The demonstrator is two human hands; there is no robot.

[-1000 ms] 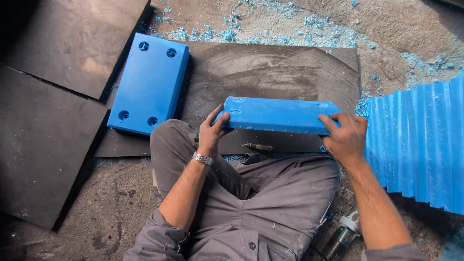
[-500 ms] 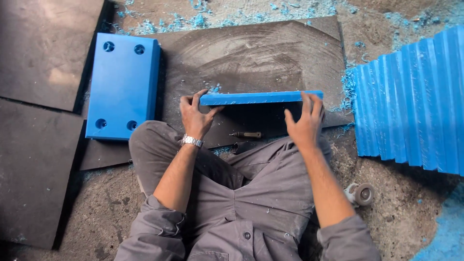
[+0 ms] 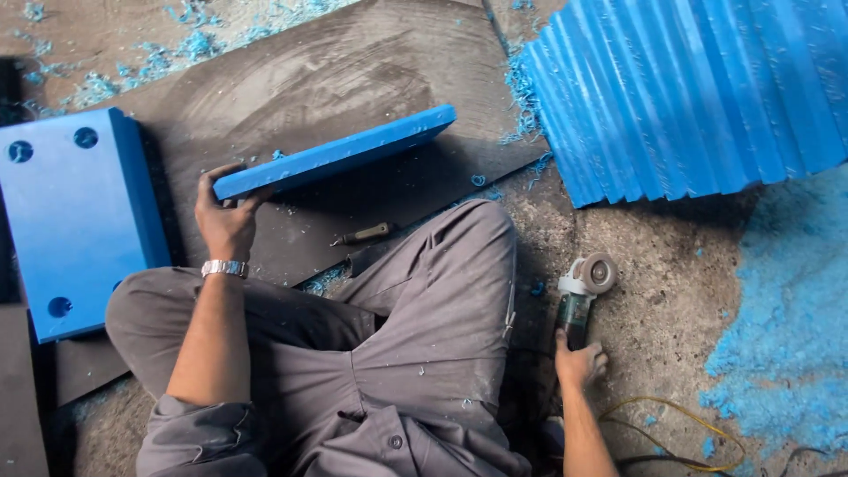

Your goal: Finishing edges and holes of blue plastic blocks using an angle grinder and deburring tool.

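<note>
I sit cross-legged on the floor in grey work clothes. My left hand [image 3: 225,216], with a metal watch on its wrist, grips the near left end of a thick blue plastic slab [image 3: 340,150] that stands on its long edge over a dark board [image 3: 353,79]. My right hand [image 3: 579,362] is down at my right side, closed around the body of a small angle grinder [image 3: 583,287] that lies on the concrete floor with its disc pointing away from me.
A second blue slab with round holes [image 3: 75,221] lies flat at the left. A row of blue slabs on edge [image 3: 698,88] fills the upper right. Blue shavings [image 3: 786,327] pile up at the right. A small hand tool [image 3: 364,234] lies by my knee; a yellow cord [image 3: 680,433] trails from the grinder.
My right hand left the slab and dropped to the grinder on the floor. The left hand alone now holds the slab, which has tilted up on edge. The view swung right.
</note>
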